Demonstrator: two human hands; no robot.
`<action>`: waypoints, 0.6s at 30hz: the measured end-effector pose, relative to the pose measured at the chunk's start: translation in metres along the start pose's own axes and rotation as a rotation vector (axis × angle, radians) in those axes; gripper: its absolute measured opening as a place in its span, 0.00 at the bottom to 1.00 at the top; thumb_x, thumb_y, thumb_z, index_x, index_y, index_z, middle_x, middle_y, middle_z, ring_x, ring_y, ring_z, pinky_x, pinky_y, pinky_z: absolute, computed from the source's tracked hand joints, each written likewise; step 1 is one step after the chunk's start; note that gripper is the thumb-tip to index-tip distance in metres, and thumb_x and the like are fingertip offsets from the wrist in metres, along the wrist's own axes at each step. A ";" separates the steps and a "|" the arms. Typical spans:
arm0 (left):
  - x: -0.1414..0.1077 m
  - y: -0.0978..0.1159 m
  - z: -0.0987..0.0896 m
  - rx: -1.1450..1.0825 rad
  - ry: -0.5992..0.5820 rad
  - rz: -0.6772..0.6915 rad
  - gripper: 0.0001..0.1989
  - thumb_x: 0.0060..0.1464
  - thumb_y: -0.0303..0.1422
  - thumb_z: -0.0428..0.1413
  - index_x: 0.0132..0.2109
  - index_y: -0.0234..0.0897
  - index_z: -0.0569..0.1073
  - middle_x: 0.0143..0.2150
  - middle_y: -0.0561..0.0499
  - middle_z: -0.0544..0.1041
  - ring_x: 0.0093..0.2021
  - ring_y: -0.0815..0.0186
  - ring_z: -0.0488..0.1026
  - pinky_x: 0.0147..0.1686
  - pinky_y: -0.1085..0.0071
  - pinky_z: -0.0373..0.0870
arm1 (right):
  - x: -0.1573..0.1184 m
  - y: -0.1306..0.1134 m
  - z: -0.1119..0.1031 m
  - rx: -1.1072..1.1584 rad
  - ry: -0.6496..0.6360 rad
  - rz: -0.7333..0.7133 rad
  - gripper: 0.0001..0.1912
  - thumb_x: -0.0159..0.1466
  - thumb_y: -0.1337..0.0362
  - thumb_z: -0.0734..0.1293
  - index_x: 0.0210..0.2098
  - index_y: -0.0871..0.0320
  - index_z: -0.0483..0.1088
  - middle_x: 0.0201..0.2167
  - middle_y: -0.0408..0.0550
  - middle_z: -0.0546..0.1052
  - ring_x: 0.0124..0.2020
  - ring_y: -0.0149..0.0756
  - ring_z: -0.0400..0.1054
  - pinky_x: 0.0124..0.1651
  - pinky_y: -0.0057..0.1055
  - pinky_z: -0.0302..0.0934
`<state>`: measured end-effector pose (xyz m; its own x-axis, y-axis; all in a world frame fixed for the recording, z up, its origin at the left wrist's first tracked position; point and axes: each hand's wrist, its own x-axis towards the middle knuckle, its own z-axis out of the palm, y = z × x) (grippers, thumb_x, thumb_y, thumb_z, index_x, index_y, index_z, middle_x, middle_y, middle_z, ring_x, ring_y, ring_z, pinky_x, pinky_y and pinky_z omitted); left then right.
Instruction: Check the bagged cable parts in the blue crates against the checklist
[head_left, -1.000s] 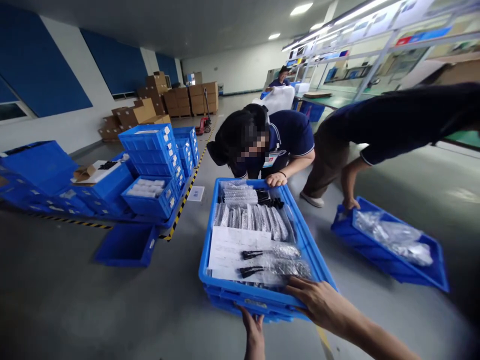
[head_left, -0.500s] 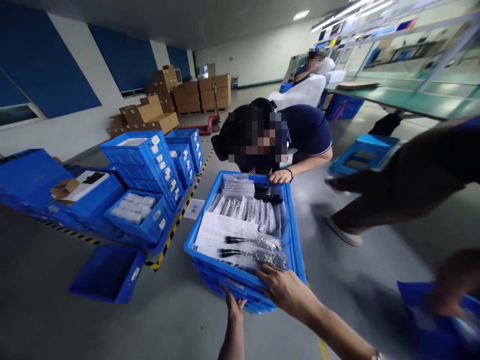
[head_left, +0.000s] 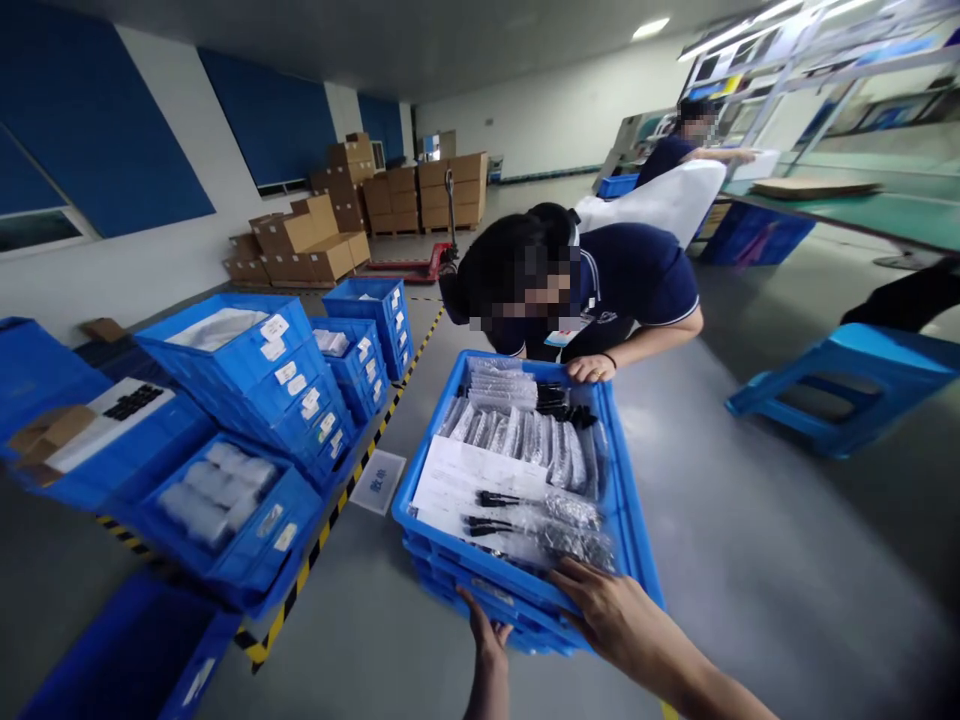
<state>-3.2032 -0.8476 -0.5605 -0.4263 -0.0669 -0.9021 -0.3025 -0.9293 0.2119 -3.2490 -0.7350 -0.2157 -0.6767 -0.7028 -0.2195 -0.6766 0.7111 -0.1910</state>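
Note:
A stack of blue crates (head_left: pixel 637 500) stands in front of me; its top crate holds bubble-wrapped items (head_left: pixel 517 435), black-ended cables (head_left: pixel 491 500) and white paper (head_left: pixel 457 475). My right hand (head_left: pixel 604 600) grips the near rim of the top crate, fingers over the edge. Lower and further left, my left hand (head_left: pixel 487 635) holds the near side of the stack from below, its fingertips partly hidden. Across the stack a person in dark blue (head_left: pixel 637 275) bends over, with a hand (head_left: pixel 591 368) on the far rim.
Stacked blue crates (head_left: pixel 247 365) stand at the left behind striped floor tape (head_left: pixel 330 530). A blue stool (head_left: pixel 847 380) is at the right. Further back are cardboard boxes (head_left: pixel 300 235), a red pallet jack (head_left: pixel 409 268), a green workbench (head_left: pixel 892 205) and another person (head_left: pixel 667 150).
The view has shifted forward toward the left-hand crates. Both my hands keep their hold on the stack. The person walking at the right has mostly left view, and the lower-right crate is gone.

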 end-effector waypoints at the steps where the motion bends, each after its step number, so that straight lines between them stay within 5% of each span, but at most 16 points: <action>1: 0.013 0.006 0.021 0.006 0.007 0.009 0.43 0.58 0.61 0.41 0.71 0.41 0.52 0.68 0.38 0.64 0.64 0.48 0.67 0.53 0.52 0.75 | 0.016 0.017 -0.007 -0.006 0.000 0.000 0.09 0.71 0.65 0.59 0.42 0.55 0.72 0.41 0.50 0.75 0.40 0.44 0.75 0.38 0.37 0.70; 6: 0.071 0.033 0.115 0.038 0.023 0.064 0.39 0.59 0.59 0.41 0.70 0.43 0.55 0.65 0.39 0.69 0.61 0.50 0.71 0.52 0.54 0.75 | 0.089 0.095 -0.036 0.006 0.015 0.015 0.11 0.71 0.68 0.57 0.44 0.56 0.71 0.41 0.52 0.75 0.41 0.45 0.75 0.38 0.37 0.70; 18: 0.161 0.072 0.330 -0.019 0.008 0.053 0.37 0.60 0.56 0.43 0.69 0.41 0.56 0.62 0.36 0.71 0.57 0.48 0.74 0.55 0.52 0.73 | 0.227 0.291 -0.084 -0.022 0.047 -0.063 0.12 0.67 0.70 0.63 0.48 0.56 0.73 0.44 0.53 0.77 0.44 0.47 0.76 0.40 0.40 0.74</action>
<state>-3.5747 -0.8052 -0.5663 -0.4346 -0.1192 -0.8927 -0.2629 -0.9312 0.2524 -3.6235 -0.6893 -0.2409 -0.6449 -0.7468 -0.1625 -0.7242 0.6650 -0.1823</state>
